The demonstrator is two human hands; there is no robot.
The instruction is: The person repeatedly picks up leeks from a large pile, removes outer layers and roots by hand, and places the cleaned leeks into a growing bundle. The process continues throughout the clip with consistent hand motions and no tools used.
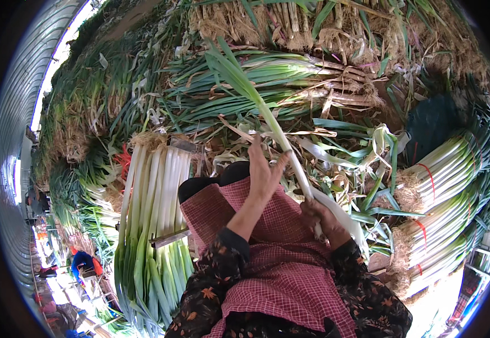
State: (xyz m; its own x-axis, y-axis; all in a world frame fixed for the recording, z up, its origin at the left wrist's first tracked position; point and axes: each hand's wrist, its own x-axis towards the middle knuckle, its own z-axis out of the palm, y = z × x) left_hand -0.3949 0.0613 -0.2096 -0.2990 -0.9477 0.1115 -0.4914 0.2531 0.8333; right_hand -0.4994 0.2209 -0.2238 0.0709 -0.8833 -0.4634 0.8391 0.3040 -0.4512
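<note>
My right hand (pixel 323 217) is closed around the lower white end of a long green onion stalk (pixel 274 124), close to its roots. The stalk slants up and to the left, its green leaves pointing away from me. Beside the middle of the stalk is my left hand (pixel 265 171), fingers spread, the thumb at or near the stem; whether it touches is unclear. A peeled pale outer leaf (pixel 340 211) hangs by my right hand. Cleaned stalks (pixel 156 181) lie side by side on a wooden rack (pixel 171 238) at my left, roots away from me.
Unpeeled green onions (pixel 333 84) lie ahead, with more rooted bundles (pixel 287 25) behind. Stripped leaves (pixel 333 152) litter the ground before my knees. Bundles tied with red bands (pixel 428 179) are stacked at right. Red ties (pixel 123 160) lie beyond the rack. Another person (pixel 83 264) is at far left.
</note>
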